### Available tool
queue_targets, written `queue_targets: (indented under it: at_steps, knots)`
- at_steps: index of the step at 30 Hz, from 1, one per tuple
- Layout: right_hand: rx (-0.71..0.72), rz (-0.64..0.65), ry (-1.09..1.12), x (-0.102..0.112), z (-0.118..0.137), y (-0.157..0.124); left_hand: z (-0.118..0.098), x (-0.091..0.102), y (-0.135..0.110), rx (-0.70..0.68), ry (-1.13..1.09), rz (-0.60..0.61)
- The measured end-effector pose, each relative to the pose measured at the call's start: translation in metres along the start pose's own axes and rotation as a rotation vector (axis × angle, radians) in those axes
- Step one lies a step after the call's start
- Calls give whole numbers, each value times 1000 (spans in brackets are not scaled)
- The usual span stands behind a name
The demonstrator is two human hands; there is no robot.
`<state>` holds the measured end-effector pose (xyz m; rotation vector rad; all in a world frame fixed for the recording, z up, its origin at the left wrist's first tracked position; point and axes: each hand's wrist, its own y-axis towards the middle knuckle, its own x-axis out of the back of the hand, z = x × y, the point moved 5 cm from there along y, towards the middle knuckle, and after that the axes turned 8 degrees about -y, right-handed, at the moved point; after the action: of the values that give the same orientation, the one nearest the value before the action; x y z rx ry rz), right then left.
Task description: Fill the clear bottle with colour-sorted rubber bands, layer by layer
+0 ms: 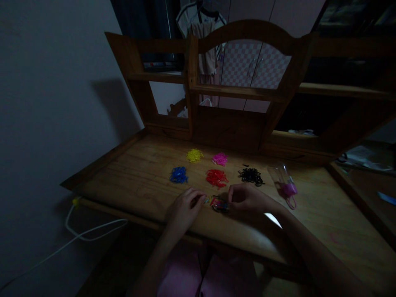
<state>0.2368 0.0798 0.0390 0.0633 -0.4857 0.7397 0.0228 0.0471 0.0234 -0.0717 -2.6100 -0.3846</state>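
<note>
- Wooden counter (133, 173): I see from my remote post that it carries all the small bands and both working hands.
- Mixed pile (219, 205): I locate these small, multicoloured bands near the counter's front edge, between the two hands.
- Left hand (185, 205): I find it at the left end of the mixed pile, grip narrow, thumb and fingertips drawn close; I cannot tell whether a band is pinched there.
- Right hand (250, 198): I find it at the pile's right end, fingers curled and thumb brought near them; in this dim light I cannot tell whether its grip is fully closed or has hold of anything.
- Sorted piles: I record yellow bands (194, 155) and pink bands (220, 159) in the back row; blue bands (178, 175), red bands (217, 177) and black bands (251, 176) lie nearer, left to right, all apart.
- Clear container (284, 175): I note it to the right of the black bands, with a purple section and a loop.
</note>
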Motion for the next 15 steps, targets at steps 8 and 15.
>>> queue_targets:
  at_steps: [8, 15]
  knots:
    - [15, -27, -219, -7, 7, -1, -2, 0, -1, -11, 17, 0]
    - [35, -67, -415, -10, 11, -2, -1, 0, -1, -8, 18, 2]
